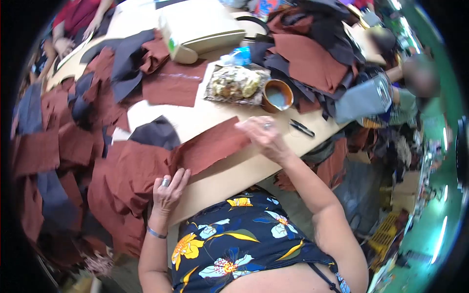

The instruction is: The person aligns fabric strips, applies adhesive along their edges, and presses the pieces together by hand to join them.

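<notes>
A rust-brown cloth (212,146) lies across the front of the table, its flat strip running up to the right and its crumpled mass hanging over the left edge. My left hand (169,190), with a ring and a wristband, is closed on its near edge where the strip meets the folds. At the strip's far right end my right hand (264,136) is closed, its fingertips at the corner and slightly blurred. Close to that hand stand a brown bowl (289,103) of pale liquid and a small black thread snipper (302,128).
Beyond the bowl sits a crusty, paste-covered board (234,83). A white box (200,27) stands behind it. Brown and dark cloth pieces (312,58) are heaped right and left. A grey tin (364,97) stands at the right edge. Other people work at the far left and right.
</notes>
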`<state>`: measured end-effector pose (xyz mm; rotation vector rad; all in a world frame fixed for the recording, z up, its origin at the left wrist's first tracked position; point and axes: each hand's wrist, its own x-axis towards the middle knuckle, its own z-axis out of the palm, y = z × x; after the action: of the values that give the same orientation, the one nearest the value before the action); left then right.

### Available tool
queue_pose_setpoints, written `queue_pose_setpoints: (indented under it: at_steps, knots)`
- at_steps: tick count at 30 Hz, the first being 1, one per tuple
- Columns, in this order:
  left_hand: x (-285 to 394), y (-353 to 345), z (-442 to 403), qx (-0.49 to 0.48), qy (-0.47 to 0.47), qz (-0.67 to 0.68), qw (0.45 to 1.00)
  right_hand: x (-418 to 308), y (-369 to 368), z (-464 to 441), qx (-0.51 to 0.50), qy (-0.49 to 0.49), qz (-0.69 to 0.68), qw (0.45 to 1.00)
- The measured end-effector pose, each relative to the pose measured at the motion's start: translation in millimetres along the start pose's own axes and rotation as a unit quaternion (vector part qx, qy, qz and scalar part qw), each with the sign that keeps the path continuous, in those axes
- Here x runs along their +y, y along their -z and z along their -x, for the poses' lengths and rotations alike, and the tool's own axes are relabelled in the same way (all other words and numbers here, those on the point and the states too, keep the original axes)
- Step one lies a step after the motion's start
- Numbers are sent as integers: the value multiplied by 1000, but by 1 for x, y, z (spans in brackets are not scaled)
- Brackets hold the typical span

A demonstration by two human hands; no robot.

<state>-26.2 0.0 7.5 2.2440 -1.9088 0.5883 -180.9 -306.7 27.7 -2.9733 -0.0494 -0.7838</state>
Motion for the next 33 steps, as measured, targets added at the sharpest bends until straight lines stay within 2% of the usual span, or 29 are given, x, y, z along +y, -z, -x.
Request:
queue_pose_setpoints:
  at_steps: [2, 3, 5, 7, 8, 11, 14, 18, 19, 22, 26, 29, 33]
  knots:
    - [7, 2, -1, -12, 23, 13, 1000, 18, 29, -7, 42, -78, 33, 996]
    - [9, 1, -2, -15, 31, 7, 999, 23, 52, -16, 18, -139, 47, 989]
    - [14, -2, -1, -26, 28, 5, 999, 46, 64, -17, -78, -201, 109, 970]
    - [17, -2, -4, -24, 18, 8, 1000, 60, 59, -18, -190, -255, 113, 941]
    - [18, -3, -6, -20, 15, 7, 1000, 64, 56, -20, -235, -274, 134, 923]
    - [21, -4, -11, -19, 3, 16, 1000, 74, 45, -25, -281, -294, 135, 904]
    - [22, -6, -13, -22, 2, 19, 1000, 75, 48, -32, -336, -280, 148, 887]
    - [23, -8, -15, -38, 1, 16, 999, 68, 64, -23, -137, -272, 99, 947]
    - [23, -8, -15, -39, -2, 15, 999, 62, 64, -18, -122, -247, 118, 954]
    - [23, -9, -16, -38, -9, 6, 999, 34, 53, 13, -108, -209, 147, 961]
    - [22, -9, -16, -44, -12, 12, 999, -35, 32, 31, -161, -292, -73, 940]
    - [21, -8, -16, -51, -14, 18, 998, -48, 0, 52, -96, -361, -195, 907]
    - [17, -6, -15, -58, -22, 18, 998, -62, -6, 43, -160, -346, -20, 924]
